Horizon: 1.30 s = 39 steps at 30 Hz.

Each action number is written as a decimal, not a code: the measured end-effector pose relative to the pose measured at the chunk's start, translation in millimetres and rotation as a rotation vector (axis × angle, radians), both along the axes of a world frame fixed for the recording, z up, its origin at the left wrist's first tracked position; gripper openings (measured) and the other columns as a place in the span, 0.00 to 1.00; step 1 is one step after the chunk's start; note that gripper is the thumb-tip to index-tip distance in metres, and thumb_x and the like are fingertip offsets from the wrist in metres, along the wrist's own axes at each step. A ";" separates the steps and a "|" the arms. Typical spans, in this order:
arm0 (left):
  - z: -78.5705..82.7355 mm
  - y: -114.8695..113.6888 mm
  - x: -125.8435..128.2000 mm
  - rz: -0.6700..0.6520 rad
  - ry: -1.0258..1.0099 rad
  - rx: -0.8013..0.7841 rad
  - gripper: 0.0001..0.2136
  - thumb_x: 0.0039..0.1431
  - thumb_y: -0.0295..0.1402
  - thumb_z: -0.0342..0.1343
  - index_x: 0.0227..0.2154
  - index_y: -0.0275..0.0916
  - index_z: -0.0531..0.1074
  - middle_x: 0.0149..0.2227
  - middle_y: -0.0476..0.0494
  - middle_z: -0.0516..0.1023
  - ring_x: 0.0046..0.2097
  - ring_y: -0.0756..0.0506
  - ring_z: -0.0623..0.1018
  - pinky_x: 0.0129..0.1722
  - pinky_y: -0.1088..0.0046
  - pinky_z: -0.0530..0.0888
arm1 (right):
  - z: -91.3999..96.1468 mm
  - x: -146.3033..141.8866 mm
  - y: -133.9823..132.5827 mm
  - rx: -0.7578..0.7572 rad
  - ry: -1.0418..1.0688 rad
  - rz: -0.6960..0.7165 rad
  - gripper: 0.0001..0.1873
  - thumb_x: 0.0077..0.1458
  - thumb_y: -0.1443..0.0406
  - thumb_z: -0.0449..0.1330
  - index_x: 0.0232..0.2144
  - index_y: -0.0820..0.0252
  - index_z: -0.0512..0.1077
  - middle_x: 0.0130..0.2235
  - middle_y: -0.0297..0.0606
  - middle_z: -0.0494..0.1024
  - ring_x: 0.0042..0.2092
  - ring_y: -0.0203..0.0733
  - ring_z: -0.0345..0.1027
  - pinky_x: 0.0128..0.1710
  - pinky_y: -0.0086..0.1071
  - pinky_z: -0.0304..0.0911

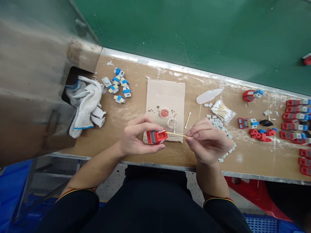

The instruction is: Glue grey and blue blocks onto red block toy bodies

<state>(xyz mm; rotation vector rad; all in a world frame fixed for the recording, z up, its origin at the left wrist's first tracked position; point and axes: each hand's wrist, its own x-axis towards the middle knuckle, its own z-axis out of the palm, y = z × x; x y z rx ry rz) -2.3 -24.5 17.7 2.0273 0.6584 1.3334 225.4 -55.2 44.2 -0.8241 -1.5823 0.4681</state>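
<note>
My left hand (137,137) is closed around a small red and grey plastic part (156,137), held just above the table's front edge. My right hand (206,140) pinches a thin wooden swab stick (176,133) between thumb and fingers, and the stick's tip touches the red part. Both hands hover over a piece of cardboard (165,94). On the cardboard stand a small cap of red liquid (164,113) and a clear empty cap (172,123). Another swab (187,120) lies beside the cardboard.
White cloth gloves (87,103) lie at the left beside several blue, grey and yellow parts (118,84). A bag of swabs (223,111) and small grey pieces (217,123) lie right of the cardboard. Rows of red assembled parts (295,123) fill the far right. A green wall backs the bench.
</note>
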 end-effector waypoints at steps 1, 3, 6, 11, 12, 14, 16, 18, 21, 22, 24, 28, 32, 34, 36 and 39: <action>-0.4 0.2 0.0 0.002 0.001 0.004 0.15 0.58 0.41 0.73 0.44 0.40 0.80 0.35 0.47 0.83 0.31 0.50 0.80 0.30 0.75 0.80 | 0.7 2.8 0.4 -0.001 0.016 -0.011 0.07 0.59 0.70 0.69 0.34 0.53 0.75 0.28 0.29 0.82 0.25 0.37 0.74 0.25 0.35 0.68; -1.3 1.1 -0.1 0.007 -0.020 0.009 0.16 0.57 0.40 0.74 0.45 0.40 0.80 0.36 0.47 0.83 0.32 0.50 0.80 0.31 0.75 0.80 | 2.1 11.0 1.7 0.014 0.052 -0.057 0.07 0.60 0.67 0.69 0.33 0.51 0.75 0.27 0.29 0.81 0.25 0.37 0.73 0.25 0.35 0.67; -2.6 3.6 -0.8 0.019 -0.065 0.016 0.17 0.56 0.38 0.75 0.45 0.41 0.80 0.36 0.47 0.82 0.33 0.50 0.81 0.31 0.75 0.80 | 2.0 23.9 5.5 -0.035 -0.054 -0.061 0.08 0.58 0.70 0.70 0.33 0.51 0.76 0.27 0.28 0.81 0.26 0.38 0.74 0.26 0.35 0.67; -5.1 6.7 -1.5 0.046 -0.059 0.010 0.17 0.55 0.36 0.75 0.47 0.43 0.80 0.39 0.46 0.84 0.36 0.48 0.83 0.33 0.73 0.82 | -10.7 24.5 15.0 -0.152 -0.477 0.046 0.09 0.60 0.73 0.65 0.32 0.53 0.75 0.30 0.31 0.82 0.29 0.38 0.72 0.30 0.35 0.67; -5.9 6.8 -1.3 0.050 -0.062 0.007 0.18 0.55 0.35 0.75 0.47 0.44 0.80 0.39 0.46 0.84 0.36 0.48 0.84 0.34 0.73 0.82 | -14.2 22.4 16.7 -0.148 -0.532 0.053 0.10 0.61 0.73 0.64 0.32 0.53 0.75 0.30 0.31 0.82 0.30 0.38 0.71 0.31 0.34 0.66; -7.9 6.6 -0.7 0.061 -0.068 -0.002 0.18 0.54 0.34 0.76 0.47 0.44 0.80 0.40 0.45 0.85 0.37 0.47 0.84 0.35 0.73 0.83 | -19.3 19.5 19.2 -0.151 -0.611 0.070 0.10 0.62 0.74 0.63 0.32 0.54 0.74 0.30 0.32 0.82 0.30 0.37 0.69 0.31 0.33 0.66; -10.1 5.9 -0.4 0.077 -0.069 -0.013 0.18 0.53 0.34 0.76 0.46 0.44 0.80 0.41 0.44 0.85 0.38 0.47 0.85 0.36 0.72 0.83 | -20.5 19.6 20.2 -0.151 -0.647 0.099 0.10 0.62 0.74 0.62 0.31 0.54 0.73 0.29 0.31 0.81 0.30 0.37 0.68 0.30 0.33 0.65; -12.0 5.1 -0.4 0.098 -0.070 -0.030 0.17 0.54 0.34 0.76 0.46 0.43 0.81 0.41 0.43 0.85 0.39 0.46 0.86 0.36 0.71 0.84 | -17.6 22.5 19.7 -0.138 -0.629 0.110 0.10 0.61 0.74 0.63 0.31 0.54 0.72 0.28 0.30 0.81 0.29 0.36 0.68 0.30 0.33 0.65; -12.8 4.1 -0.2 0.107 -0.073 -0.062 0.16 0.54 0.31 0.75 0.46 0.42 0.81 0.43 0.42 0.86 0.41 0.45 0.87 0.38 0.71 0.85 | -9.5 26.5 15.8 -0.112 -0.441 0.038 0.10 0.60 0.74 0.66 0.32 0.53 0.73 0.29 0.29 0.81 0.29 0.37 0.71 0.31 0.34 0.66; -12.4 3.8 0.2 0.101 -0.075 -0.068 0.16 0.54 0.30 0.75 0.46 0.41 0.81 0.43 0.41 0.86 0.41 0.45 0.87 0.39 0.71 0.85 | -7.1 26.2 13.8 -0.098 -0.335 0.000 0.10 0.59 0.73 0.67 0.33 0.52 0.73 0.30 0.29 0.82 0.29 0.38 0.73 0.30 0.35 0.67; -11.0 3.2 1.7 0.080 -0.078 -0.071 0.16 0.54 0.30 0.75 0.46 0.40 0.81 0.43 0.40 0.87 0.42 0.45 0.88 0.40 0.71 0.85 | -3.8 22.3 9.2 -0.057 -0.121 -0.056 0.08 0.60 0.69 0.69 0.33 0.51 0.74 0.29 0.29 0.81 0.27 0.38 0.73 0.28 0.37 0.66; -8.1 2.2 5.9 0.027 -0.060 -0.064 0.16 0.55 0.31 0.75 0.45 0.39 0.81 0.43 0.39 0.88 0.43 0.44 0.88 0.42 0.71 0.86 | -3.5 7.0 1.0 -0.012 0.055 -0.012 0.07 0.60 0.66 0.69 0.34 0.51 0.75 0.29 0.30 0.82 0.25 0.38 0.72 0.26 0.37 0.66; -7.1 1.0 8.7 -0.016 -0.067 -0.064 0.15 0.56 0.32 0.75 0.45 0.39 0.81 0.43 0.38 0.89 0.43 0.44 0.89 0.44 0.71 0.87 | -5.3 -2.0 0.1 -0.032 0.049 0.069 0.08 0.60 0.70 0.69 0.37 0.51 0.77 0.30 0.32 0.84 0.27 0.39 0.75 0.27 0.37 0.68; -7.0 0.6 9.3 -0.026 -0.075 -0.072 0.16 0.55 0.32 0.75 0.46 0.40 0.81 0.43 0.39 0.89 0.43 0.44 0.89 0.44 0.70 0.87 | -5.0 -3.0 1.5 -0.055 0.051 0.065 0.08 0.60 0.70 0.68 0.37 0.51 0.77 0.30 0.32 0.84 0.27 0.40 0.75 0.27 0.37 0.69; -7.0 0.3 9.6 -0.034 -0.076 -0.076 0.17 0.55 0.32 0.76 0.46 0.40 0.81 0.43 0.38 0.89 0.43 0.44 0.89 0.44 0.70 0.87 | -4.1 -3.4 2.9 -0.059 0.046 0.064 0.07 0.60 0.70 0.68 0.36 0.51 0.77 0.30 0.31 0.83 0.27 0.40 0.75 0.26 0.37 0.70; -7.1 0.0 9.8 -0.038 -0.085 -0.081 0.17 0.54 0.31 0.76 0.46 0.40 0.81 0.43 0.38 0.89 0.43 0.43 0.89 0.45 0.70 0.87 | -3.2 -4.3 4.0 -0.053 0.027 0.064 0.08 0.59 0.70 0.69 0.35 0.51 0.76 0.29 0.31 0.83 0.26 0.39 0.75 0.26 0.36 0.69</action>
